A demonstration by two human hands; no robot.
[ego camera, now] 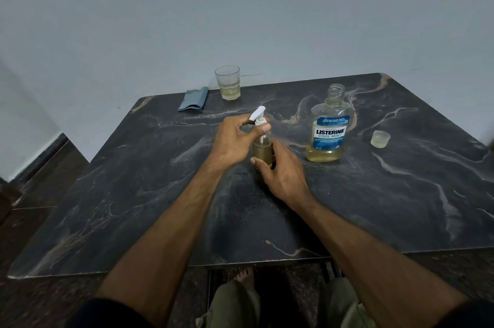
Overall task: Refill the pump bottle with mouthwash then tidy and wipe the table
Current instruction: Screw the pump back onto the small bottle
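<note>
My right hand (283,172) grips the pump bottle (263,147) low at mid-table; left hand (235,140) pinches its white pump head (258,115). Listerine bottle (330,127) stands uncapped to the right (cap (380,138) nearby). Far edge: glass (228,82) w/ blue cloth (193,99) beside.

Both hands grip the pump bottle (262,150) — mouthwash bottle (330,130) uncapped.

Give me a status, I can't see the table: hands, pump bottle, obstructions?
Left hand gripping pump head, right hand gripping pump bottle. Listerine bottle uncapped, cap right of it. Nothing blocking.
</note>
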